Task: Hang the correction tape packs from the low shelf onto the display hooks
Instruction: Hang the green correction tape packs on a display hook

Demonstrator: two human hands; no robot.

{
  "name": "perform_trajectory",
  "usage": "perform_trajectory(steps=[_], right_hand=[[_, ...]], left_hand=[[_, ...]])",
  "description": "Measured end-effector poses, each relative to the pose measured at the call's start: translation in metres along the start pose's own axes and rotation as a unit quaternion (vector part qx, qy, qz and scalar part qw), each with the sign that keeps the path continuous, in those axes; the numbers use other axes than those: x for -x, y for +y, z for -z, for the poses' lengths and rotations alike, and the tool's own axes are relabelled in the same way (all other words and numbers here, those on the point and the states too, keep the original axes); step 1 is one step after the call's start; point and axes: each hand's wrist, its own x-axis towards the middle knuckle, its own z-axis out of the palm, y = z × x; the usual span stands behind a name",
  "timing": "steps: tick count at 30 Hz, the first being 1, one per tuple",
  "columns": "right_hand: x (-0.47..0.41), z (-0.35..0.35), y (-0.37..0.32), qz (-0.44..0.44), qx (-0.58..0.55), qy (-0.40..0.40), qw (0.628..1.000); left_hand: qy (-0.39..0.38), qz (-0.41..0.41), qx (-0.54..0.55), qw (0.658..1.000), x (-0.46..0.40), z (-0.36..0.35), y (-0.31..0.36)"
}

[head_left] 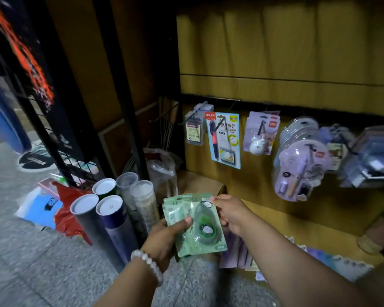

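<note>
While fanned between both hands near the middle of the view, green correction tape packs held low above the floor, just left of the low shelf. Left hand clasping the stack from below, thumb across the front pack, bead bracelet on the wrist; right hand pinching the front pack's top right corner. Farther off and to the right, display hooks carrying a pen card, a purple pack and clear blister packs; upright tubes standing on the floor to the left.
</note>
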Motion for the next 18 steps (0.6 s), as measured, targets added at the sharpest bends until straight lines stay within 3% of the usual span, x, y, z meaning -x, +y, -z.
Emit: perform_trajectory(steps=[5, 11, 18], right_hand=[[0.029, -0.012, -0.02, 0.024, 0.006, -0.039, 0.999], [0.063, -0.027, -0.04, 0.047, 0.02, -0.14, 0.989], [0.082, -0.051, -0.071, 0.082, -0.041, -0.131, 0.987]], left_hand=[[0.012, -0.032, 0.031, 0.999, 0.024, -0.006, 0.024], [0.048, -0.07, 0.046, 0.995, 0.04, -0.005, 0.058], [0.018, -0.055, 0.132, 0.989, 0.054, -0.013, 0.097]])
